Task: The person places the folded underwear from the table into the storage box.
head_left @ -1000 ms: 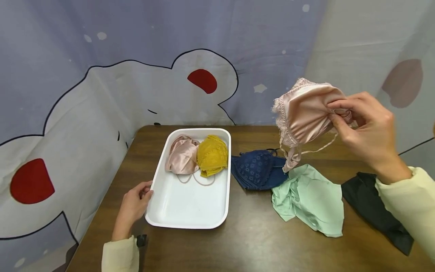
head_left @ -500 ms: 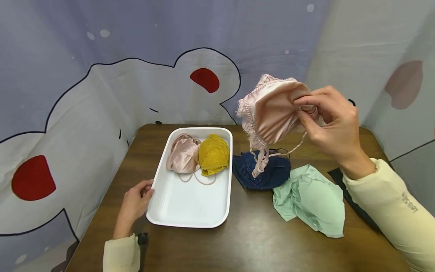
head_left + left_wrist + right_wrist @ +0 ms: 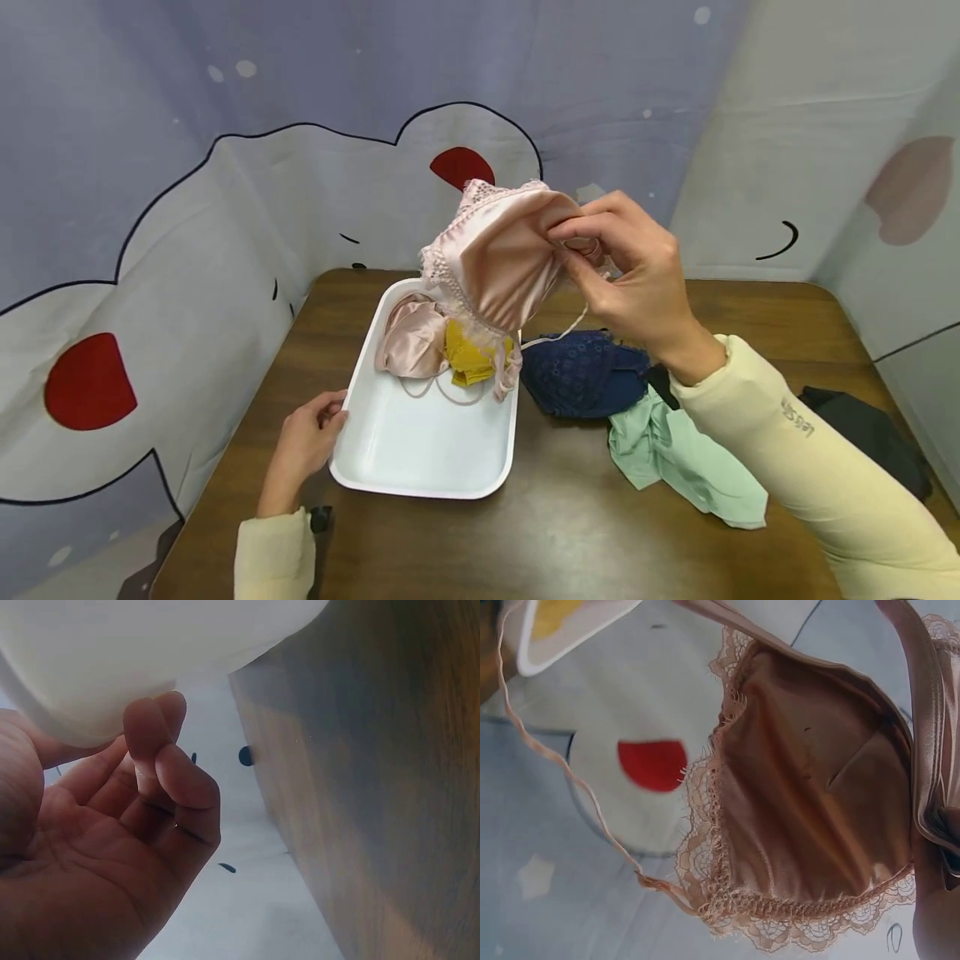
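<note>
My right hand (image 3: 626,279) pinches a pink satin bra with lace trim (image 3: 502,258) between thumb and fingers, up above the back right of a white tray (image 3: 420,467). Its thin strap dangles toward the tray; the right wrist view shows the inside of one cup (image 3: 810,795). At the tray's left rim, my left hand (image 3: 307,437) grips the edge, thumb and curled fingers (image 3: 187,780) meeting it. Inside the tray lie another pink satin bra (image 3: 412,342) and a yellow bra (image 3: 468,358), the latter partly hidden by the held bra.
Right of the tray a navy bra (image 3: 577,379) lies on the wooden table (image 3: 570,533). Beside it is a mint green bra (image 3: 682,458), partly under my right sleeve, with a black garment (image 3: 862,433) farther right. A patterned curtain (image 3: 315,200) hangs behind the table.
My right hand has carried the pink bra leftward, from above the navy and green bras to over the tray. My left hand stays on the tray's rim.
</note>
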The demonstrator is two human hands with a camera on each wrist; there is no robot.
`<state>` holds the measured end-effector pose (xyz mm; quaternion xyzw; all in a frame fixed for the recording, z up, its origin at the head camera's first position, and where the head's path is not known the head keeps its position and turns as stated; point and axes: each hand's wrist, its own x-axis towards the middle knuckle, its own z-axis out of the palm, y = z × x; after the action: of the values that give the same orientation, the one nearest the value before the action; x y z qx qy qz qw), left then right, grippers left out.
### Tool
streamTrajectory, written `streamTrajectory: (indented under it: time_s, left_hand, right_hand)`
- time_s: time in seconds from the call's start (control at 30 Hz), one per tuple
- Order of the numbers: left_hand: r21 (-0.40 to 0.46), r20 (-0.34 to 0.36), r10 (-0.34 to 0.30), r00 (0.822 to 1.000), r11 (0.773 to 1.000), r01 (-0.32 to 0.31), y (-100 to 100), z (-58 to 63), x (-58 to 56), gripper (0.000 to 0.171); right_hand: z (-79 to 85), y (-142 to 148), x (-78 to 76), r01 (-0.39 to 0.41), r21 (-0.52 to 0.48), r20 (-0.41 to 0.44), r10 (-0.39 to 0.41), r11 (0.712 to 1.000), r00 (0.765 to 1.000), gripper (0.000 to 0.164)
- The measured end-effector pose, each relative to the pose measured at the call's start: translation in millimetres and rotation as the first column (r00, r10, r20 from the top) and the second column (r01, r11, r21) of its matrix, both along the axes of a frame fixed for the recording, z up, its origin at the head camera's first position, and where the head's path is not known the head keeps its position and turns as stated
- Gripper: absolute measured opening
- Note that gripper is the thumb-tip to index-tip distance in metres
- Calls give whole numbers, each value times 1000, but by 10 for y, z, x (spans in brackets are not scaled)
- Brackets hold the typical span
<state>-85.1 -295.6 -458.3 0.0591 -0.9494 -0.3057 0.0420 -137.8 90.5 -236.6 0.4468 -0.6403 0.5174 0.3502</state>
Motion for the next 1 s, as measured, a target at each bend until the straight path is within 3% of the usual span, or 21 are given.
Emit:
streamTrajectory:
  time_s: [0.2,0.43,0.67,0.83,1.0]
  left_hand:
    - [3,-12,-1,1000,1000,1,-1,-12,-3,29]
    - [3,-38,-13,999,1000,13,14,1,1,27]
    - [6,-56,-43,998,999,43,44,-3,-16,26]
    - [-29,-71,-49,996,998,47,53,-15,-22,6]
    - [-87,-88,-54,995,995,46,64,8,21,12]
  right_hand:
    - [-42,-255,-75,-39,15,-44,40,999,998,20]
    - [-292,-528,-266,-97,43,-45,99,994,994,14]
    - [-453,-768,-301,-181,32,-19,182,983,983,12]
    - [-541,-911,-293,-240,20,1,240,970,971,12]
    - [-639,-1035,-268,-298,37,32,297,954,954,13]
